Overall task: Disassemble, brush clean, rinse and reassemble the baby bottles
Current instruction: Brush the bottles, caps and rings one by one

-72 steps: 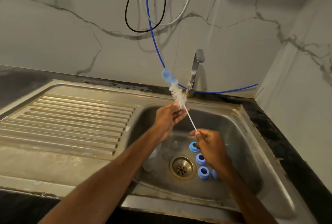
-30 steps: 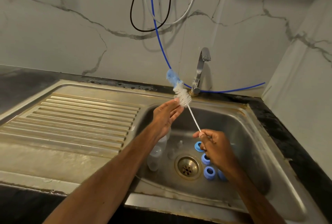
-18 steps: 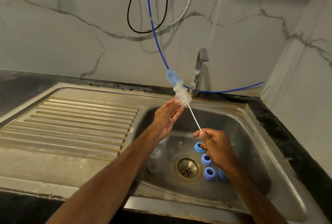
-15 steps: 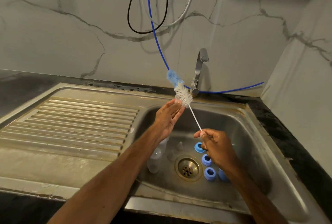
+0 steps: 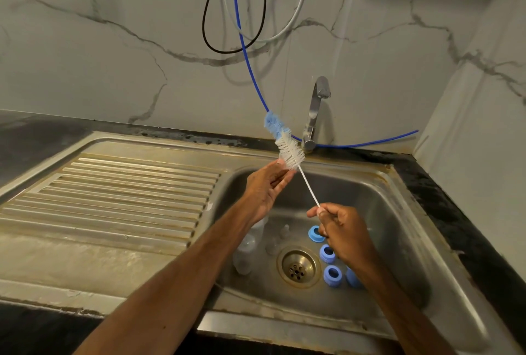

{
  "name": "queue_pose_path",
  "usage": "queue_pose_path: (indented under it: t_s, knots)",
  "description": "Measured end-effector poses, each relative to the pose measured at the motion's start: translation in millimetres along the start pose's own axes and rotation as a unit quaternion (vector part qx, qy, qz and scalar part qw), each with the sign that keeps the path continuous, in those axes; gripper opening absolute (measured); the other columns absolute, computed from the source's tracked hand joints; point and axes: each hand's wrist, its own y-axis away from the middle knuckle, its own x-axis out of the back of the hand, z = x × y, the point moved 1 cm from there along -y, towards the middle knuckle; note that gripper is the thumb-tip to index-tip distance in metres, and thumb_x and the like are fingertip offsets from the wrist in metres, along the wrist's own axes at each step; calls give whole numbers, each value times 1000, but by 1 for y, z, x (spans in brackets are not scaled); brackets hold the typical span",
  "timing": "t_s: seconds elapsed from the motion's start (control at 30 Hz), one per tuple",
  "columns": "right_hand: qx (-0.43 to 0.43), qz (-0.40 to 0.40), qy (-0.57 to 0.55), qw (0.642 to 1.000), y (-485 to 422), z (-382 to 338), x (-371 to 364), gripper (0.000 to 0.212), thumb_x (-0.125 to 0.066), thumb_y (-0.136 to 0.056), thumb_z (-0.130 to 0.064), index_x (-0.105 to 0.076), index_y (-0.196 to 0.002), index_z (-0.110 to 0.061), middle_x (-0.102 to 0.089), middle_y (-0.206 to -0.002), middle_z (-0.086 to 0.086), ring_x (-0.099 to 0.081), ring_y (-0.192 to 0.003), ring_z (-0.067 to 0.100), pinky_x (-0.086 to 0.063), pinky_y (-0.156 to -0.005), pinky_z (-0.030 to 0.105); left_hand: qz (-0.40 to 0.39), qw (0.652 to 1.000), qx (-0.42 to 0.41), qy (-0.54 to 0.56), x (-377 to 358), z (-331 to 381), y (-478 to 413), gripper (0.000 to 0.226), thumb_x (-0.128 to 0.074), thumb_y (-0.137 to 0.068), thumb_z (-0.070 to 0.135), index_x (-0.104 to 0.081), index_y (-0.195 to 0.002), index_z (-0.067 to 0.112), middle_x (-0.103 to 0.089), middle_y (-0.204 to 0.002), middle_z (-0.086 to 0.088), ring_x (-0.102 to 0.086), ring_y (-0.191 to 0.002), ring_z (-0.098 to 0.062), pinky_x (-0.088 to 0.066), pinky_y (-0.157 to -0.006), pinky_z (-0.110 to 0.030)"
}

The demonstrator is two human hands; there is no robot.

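Brushed-steel sink (image 5: 398,226), dull, rust-stained at the rim; ribbed draining board (image 5: 113,198) of the same metal. Polished metal tap (image 5: 314,110). Tarnished brassy drain (image 5: 297,268). On the brush (image 5: 290,152): stiff white bristles, fluffy blue tip, twisted wire stem. Smooth blue plastic rings (image 5: 332,275). Clear plastic bottles (image 5: 244,252). Glossy marble-look wall (image 5: 113,70). Dark mottled counter (image 5: 455,212), matt.

White brush (image 5: 290,152) tipped blue; blue rings (image 5: 332,275); grey-veined white wall (image 5: 113,70).
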Motion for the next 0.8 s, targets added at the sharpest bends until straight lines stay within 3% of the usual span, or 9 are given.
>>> queue_pose_path:
  t_s: [0.07, 0.17, 0.37, 0.47, 0.63, 0.73, 0.8]
  knots:
    - [0, -7, -5, 1000, 1, -1, -1, 28, -52, -102, -8, -75, -89, -16, -53, -50, -4, -46, -46, 6, -40, -45, 20, 23, 999, -2, 27, 3, 3, -3, 35, -70, -94, 10, -64, -127, 0, -72, -120, -19, -73, -108, -28, -62, -79, -28]
    - [-2, -10, -8, 1000, 2, -2, -2, 28, -52, -102, -7, -75, -89, -16, -52, -49, -5, -45, -46, 7, -37, -43, 18, 32, 999, 1, 40, 2, 4, -2, 34, -69, -95, 10, -63, -128, 2, -72, -120, -19, -73, -109, -28, -61, -75, -26]
    - [3, -5, 15, 1000, 0, 0, -1, 29, -52, -102, -9, -75, -88, -18, -54, -47, -9, -49, -48, 7, -54, -54, 39, 24, 999, -20, -10, 2, 2, -4, 35, -72, -93, 11, -65, -126, 1, -74, -117, -17, -74, -106, -28, -62, -82, -30]
    - [3, 0, 15, 1000, 0, 0, -1, 28, -52, -102, -7, -75, -89, -15, -58, -50, -14, -52, -49, 4, -49, -48, 24, 12, 999, -31, -39, 2, 0, -2, 36, -75, -89, 11, -67, -123, 1, -75, -116, -15, -74, -106, -26, -61, -89, -33]
    - [12, 10, 24, 1000, -3, 3, -1, 30, -52, -101, -8, -75, -86, -21, -70, -67, 6, -64, -61, 29, -58, -67, 46, -2, 998, -15, -56, -1, -5, 3, 34, -75, -91, 14, -69, -122, 3, -75, -114, -14, -74, -106, -25, -62, -86, -31]
    - [19, 17, 22, 999, -4, 3, -2, 30, -52, -101, -8, -75, -86, -21, -73, -77, 12, -67, -71, 33, -58, -67, 44, -6, 999, -1, -44, -2, -3, 1, 34, -75, -91, 15, -68, -122, 3, -75, -115, -15, -73, -107, -25, -62, -84, -29]
    - [19, 11, 19, 1000, -3, 4, -3, 30, -52, -101, -8, -75, -86, -20, -72, -75, 13, -65, -66, 33, -56, -59, 38, 13, 1000, -12, -25, 2, 4, -2, 35, -75, -90, 14, -68, -122, 1, -75, -117, -15, -73, -107, -24, -62, -81, -27]
